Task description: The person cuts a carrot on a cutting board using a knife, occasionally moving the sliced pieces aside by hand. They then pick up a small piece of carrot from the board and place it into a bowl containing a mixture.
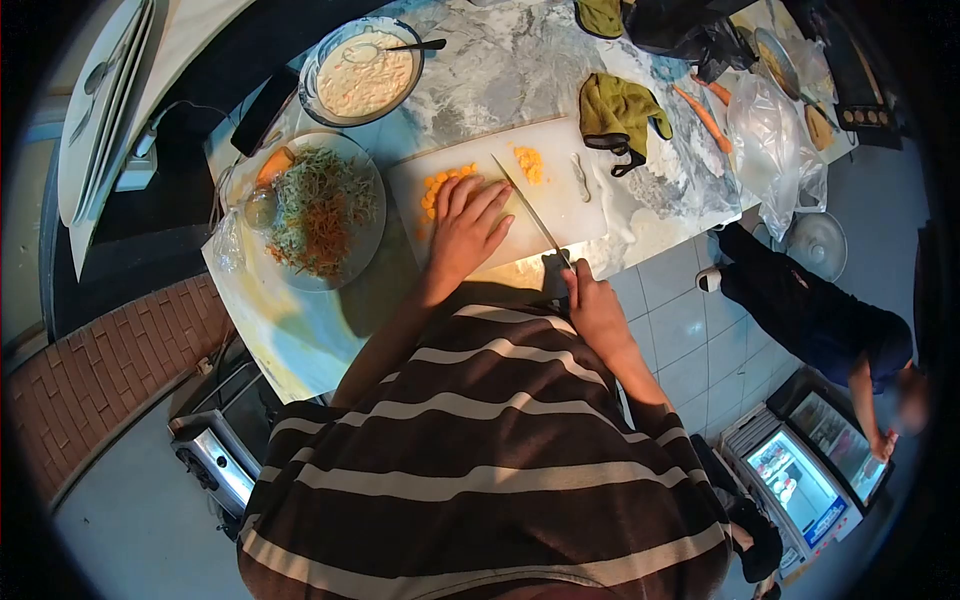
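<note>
My right hand [598, 308] is closed around the handle of a kitchen knife [533, 215]. Its blade reaches up and left across a white cutting board [545, 205], close to the fingers of my left hand [468, 228]. That hand lies on the board with fingers stretched and somewhat apart, over chopped orange pieces [432, 190] that look like carrot. What sits right under the fingers is hidden. Beyond the blade is a small heap of finely diced orange bits [527, 163].
Left stands a plate of shredded vegetables [320, 215]; behind it, a bowl of creamy mix [365, 80] with a spoon. A green cloth item [615, 112], carrots [705, 118] and a plastic bag [765, 130] lie right. Another person [815, 310] is near a lit display cooler [795, 480].
</note>
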Available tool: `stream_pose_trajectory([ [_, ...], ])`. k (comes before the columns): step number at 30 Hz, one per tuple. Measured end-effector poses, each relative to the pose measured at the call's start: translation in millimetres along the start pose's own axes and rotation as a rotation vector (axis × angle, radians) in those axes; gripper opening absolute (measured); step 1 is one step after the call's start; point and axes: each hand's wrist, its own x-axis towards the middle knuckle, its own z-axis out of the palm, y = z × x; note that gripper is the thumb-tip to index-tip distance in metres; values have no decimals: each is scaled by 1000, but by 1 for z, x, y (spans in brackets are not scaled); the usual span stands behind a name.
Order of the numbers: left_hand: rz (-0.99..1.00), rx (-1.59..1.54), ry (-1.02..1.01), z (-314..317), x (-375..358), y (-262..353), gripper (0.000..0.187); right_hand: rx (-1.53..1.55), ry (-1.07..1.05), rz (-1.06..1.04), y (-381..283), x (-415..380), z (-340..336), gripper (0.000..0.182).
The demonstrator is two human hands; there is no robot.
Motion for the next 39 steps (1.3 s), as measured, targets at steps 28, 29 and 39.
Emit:
stream_pose_trajectory([
  [28, 39, 51, 49, 5, 0, 2, 39, -70, 123, -15, 6, -5, 7, 35],
  [29, 42, 54, 49, 5, 1, 2, 39, -101, 143, -3, 4, -6, 6, 34],
  [39, -22, -41, 156, -1, 2, 1, 38, -5, 110, -28, 3, -6, 3, 33],
])
